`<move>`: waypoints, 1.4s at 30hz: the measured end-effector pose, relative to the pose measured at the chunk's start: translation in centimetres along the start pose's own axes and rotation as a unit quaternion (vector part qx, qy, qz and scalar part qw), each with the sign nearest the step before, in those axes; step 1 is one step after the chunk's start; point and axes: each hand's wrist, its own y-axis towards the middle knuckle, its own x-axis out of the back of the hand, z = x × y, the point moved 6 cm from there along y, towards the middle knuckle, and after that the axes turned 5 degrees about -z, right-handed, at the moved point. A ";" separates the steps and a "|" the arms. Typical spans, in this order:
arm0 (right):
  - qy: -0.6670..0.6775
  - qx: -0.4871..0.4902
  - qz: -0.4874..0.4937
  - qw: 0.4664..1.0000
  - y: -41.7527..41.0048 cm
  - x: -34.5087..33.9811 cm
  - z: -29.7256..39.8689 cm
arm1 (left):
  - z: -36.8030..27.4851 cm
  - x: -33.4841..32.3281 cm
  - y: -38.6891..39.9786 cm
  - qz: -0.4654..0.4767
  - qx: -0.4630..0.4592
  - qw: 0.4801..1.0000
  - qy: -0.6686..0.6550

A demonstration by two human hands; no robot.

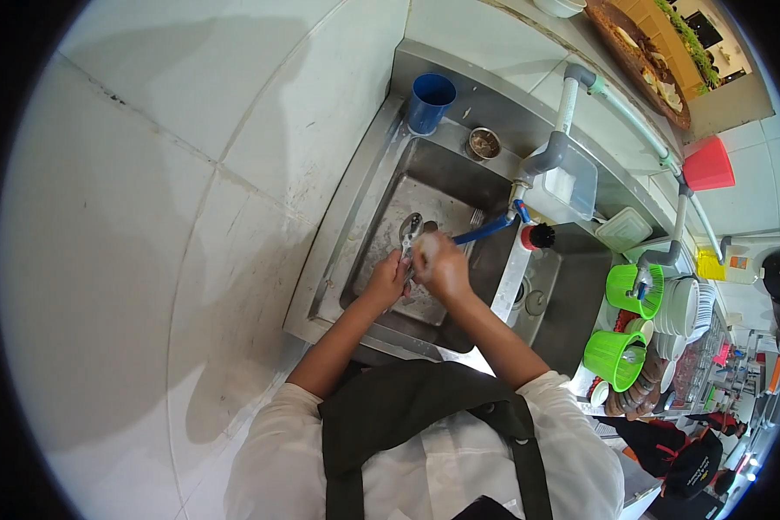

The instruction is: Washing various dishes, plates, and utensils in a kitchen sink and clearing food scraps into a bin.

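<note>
My left hand [387,281] grips several metal spoons [411,227] over the left sink basin [422,192], their bowls pointing away from me. My right hand [443,265] is closed against the handles, blurred, around a pale soapy pad [428,247] that is mostly hidden by the fingers. Just beyond the right hand, a fork [476,217] lies in the basin, whose floor is wet and spotted with residue. A blue hose [484,230] runs from the tap [521,188] into the basin behind my right hand.
A blue cup [430,104], a small metal bowl [483,143] and a clear plastic tub [567,185] stand along the back ledge. A black-bristled brush [538,236] sits on the divider. Green baskets [616,359] and stacked plates [677,305] are at right; people stand farther off.
</note>
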 end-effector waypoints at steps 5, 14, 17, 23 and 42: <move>-0.130 0.056 -0.002 0.990 -0.3 -1.4 -2.4 | 0.2 -0.2 -0.1 -0.023 -0.039 0.998 0.036; -0.130 0.230 0.065 0.962 -1.1 -3.6 -1.7 | -0.9 -0.1 0.4 -0.066 -0.104 0.989 0.084; -0.189 0.084 0.062 0.976 1.3 -2.7 -3.5 | 1.1 0.1 0.5 -0.035 0.049 0.998 0.009; 0.191 -0.241 -0.095 0.947 2.1 0.7 -4.1 | 4.4 -1.1 -0.7 0.169 0.290 0.853 -0.400; 0.146 0.143 0.002 0.979 1.5 -0.7 1.4 | 2.0 -4.4 -1.0 0.417 0.398 0.523 -0.628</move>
